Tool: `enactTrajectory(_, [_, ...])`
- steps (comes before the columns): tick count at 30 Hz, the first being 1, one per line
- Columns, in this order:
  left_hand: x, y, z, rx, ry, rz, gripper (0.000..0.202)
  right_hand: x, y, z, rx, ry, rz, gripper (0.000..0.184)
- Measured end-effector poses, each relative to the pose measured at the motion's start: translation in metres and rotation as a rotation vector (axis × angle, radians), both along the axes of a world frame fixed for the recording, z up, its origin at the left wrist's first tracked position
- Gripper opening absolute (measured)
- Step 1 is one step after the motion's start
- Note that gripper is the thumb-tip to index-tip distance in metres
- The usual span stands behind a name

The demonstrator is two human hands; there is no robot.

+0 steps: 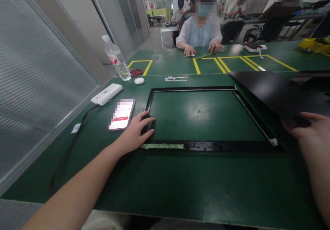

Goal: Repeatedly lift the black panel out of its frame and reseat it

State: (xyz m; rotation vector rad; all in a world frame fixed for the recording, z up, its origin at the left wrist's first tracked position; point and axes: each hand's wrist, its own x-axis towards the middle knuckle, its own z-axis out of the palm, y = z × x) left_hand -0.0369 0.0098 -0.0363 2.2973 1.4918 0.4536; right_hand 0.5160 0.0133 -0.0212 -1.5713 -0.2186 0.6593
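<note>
A black rectangular frame (227, 146) lies flat on the green table, with a green circuit strip (163, 146) along the left part of its near bar. My left hand (138, 130) rests on the frame's left side near the front corner, fingers stretched and apart. At the far right, my right hand (313, 130) grips the near edge of a dark flat panel (278, 92). That panel is tilted and raised beside the frame's right bar. Part of the panel runs out of view on the right.
Left of the frame are a lit phone (121, 115), a white power bank (107, 94) with a black strap, a water bottle (117, 60), red scissors (136, 72) and a white earbud case (139, 81). White strips (176, 78) lie beyond the frame. A person (199, 31) sits opposite.
</note>
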Motion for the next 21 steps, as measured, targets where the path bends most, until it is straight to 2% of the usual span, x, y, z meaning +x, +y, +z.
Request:
enactTrajectory(2, [0.001, 0.000, 0.001, -0.005, 0.006, 0.002, 0.051, -0.011, -0.001, 0.007, 0.036, 0.135, -0.110, 0.028])
enactTrajectory(7, [0.000, 0.000, -0.002, 0.010, 0.004, 0.007, 0.052, -0.018, 0.000, 0.014, 0.214, 0.210, -0.135, 0.028])
enactTrajectory(12, [0.000, 0.000, -0.003, 0.023, -0.026, 0.008, 0.052, -0.013, -0.003, 0.017, 0.220, 0.078, -0.059, 0.017])
enactTrajectory(17, [0.002, -0.001, 0.006, 0.012, -0.044, 0.034, 0.057, -0.027, -0.013, 0.027, 0.244, -0.114, 0.132, 0.013])
enactTrajectory(21, [0.001, 0.000, 0.010, 0.058, -0.122, 0.063, 0.053, -0.035, -0.018, 0.032, 0.260, -0.210, 0.192, 0.017])
